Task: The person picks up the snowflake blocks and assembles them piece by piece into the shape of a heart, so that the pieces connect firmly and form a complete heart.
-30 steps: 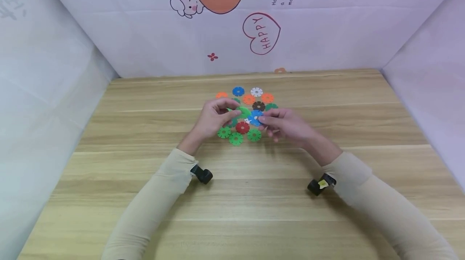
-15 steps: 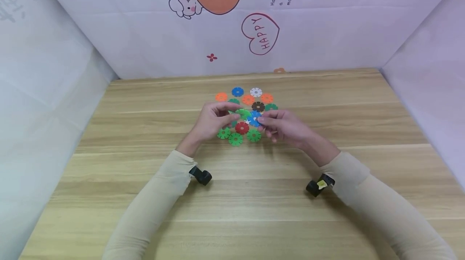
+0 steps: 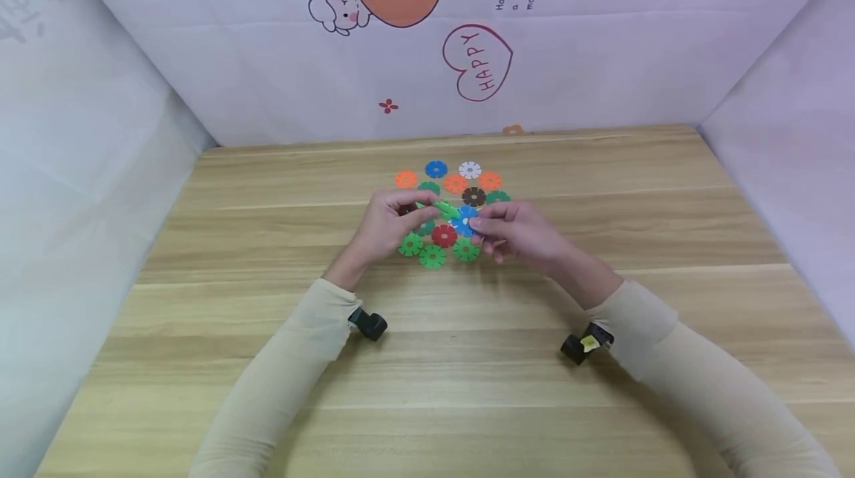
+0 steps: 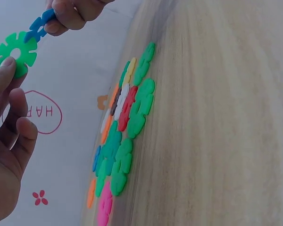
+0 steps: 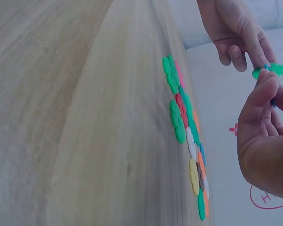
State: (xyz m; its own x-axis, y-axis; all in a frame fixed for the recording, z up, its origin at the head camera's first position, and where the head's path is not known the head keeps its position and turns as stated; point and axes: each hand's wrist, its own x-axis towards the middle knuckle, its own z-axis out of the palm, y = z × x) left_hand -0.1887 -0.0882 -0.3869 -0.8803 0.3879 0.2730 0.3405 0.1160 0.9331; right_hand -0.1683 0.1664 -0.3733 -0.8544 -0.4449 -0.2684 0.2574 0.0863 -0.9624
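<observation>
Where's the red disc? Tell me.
In the head view, the red disc lies near centre, right of the left hand and just beyond two green discs.

Between the sleeves [image 3: 280, 367] the tabletop [image 3: 461, 389] gives passage; discs [image 3: 444, 236] crowd beyond.

Green notched disc [image 4: 25, 52], blue notched disc [image 4: 34, 34], touching, aloft

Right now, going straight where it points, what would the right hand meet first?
Likely the green disc in the left hand; the blue disc in the right hand seems to touch it.
</observation>
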